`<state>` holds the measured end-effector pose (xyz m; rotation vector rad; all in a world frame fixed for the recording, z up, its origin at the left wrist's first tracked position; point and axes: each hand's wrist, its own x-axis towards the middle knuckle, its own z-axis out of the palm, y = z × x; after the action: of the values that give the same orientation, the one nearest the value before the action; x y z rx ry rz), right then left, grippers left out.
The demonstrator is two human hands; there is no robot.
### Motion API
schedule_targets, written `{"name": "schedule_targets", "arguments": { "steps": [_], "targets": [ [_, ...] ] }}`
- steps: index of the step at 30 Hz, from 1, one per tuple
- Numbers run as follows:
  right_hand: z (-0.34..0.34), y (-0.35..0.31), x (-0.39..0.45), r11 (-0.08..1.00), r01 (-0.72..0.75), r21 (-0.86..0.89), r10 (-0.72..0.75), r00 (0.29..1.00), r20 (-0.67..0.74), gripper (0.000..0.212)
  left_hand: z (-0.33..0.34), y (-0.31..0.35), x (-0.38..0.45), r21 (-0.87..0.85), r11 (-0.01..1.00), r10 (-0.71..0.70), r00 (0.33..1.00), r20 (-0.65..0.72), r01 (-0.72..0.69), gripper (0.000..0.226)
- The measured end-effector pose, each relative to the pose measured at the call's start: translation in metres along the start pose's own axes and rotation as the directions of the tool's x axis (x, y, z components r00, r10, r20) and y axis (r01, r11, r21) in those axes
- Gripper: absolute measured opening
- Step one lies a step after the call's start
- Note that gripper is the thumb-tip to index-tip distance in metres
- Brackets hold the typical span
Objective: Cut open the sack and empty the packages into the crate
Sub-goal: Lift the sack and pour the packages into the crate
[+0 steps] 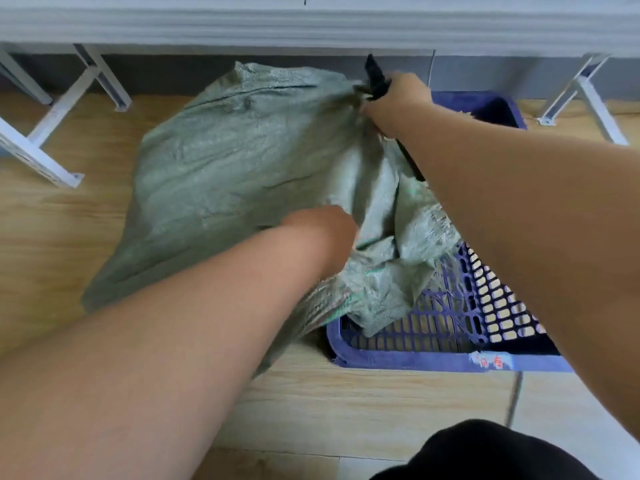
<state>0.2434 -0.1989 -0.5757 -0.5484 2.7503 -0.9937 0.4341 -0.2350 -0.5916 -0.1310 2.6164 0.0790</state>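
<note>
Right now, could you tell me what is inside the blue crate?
The sack's frayed open end hangs into the crate; bare mesh floor shows near it. No packages are visible, though sack and right arm cover the rest.

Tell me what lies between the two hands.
In the head view, only bunched green sack cloth spans from the left hand up to the right hand.

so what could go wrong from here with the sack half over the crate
1. The right hand grips the sack together with a dark tool, probably the cutter; it could nick the fabric or the left hand.
2. Most of the sack lies on the floor beside the crate, so packages may spill outside it.
3. Frayed threads at the sack's cut edge could snag in the crate's mesh.
</note>
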Motion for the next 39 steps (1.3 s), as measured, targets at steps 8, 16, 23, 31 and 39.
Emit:
{"name": "schedule_targets", "arguments": {
  "steps": [8, 16, 23, 31, 39],
  "targets": [
    [-0.008, 0.012, -0.031, 0.961, 0.006, -0.278, 0.005, 0.999, 0.04, 0.019, 0.004, 0.008, -0.004, 0.146, 0.98, 0.112, 0.98, 0.167, -0.136, 0.053],
    [-0.014, 0.053, -0.072, 0.873, -0.399, -0.282, 0.485, 0.647, 0.589, 0.042, 0.003, 0.024, 0.002, 0.212, 0.97, 0.121, 0.993, 0.002, -0.119, 0.048],
    [0.01, 0.095, -0.102, 0.705, -0.523, -0.479, 0.709, 0.5, 0.497, 0.064, 0.038, 0.029, 0.006, 0.171, 0.984, -0.02, 0.988, -0.153, 0.046, 0.026],
    [0.004, 0.114, -0.118, 0.705, -0.438, -0.558, 0.707, 0.504, 0.496, 0.029, 0.04, 0.033, 0.017, 0.285, 0.955, -0.059, 0.993, -0.098, 0.085, 0.04],
    [-0.014, 0.149, -0.12, 0.607, -0.605, -0.515, 0.648, 0.752, -0.12, 0.041, 0.036, 0.03, 0.022, 0.365, 0.931, -0.051, 0.997, 0.057, 0.027, 0.044]
  ]
}}
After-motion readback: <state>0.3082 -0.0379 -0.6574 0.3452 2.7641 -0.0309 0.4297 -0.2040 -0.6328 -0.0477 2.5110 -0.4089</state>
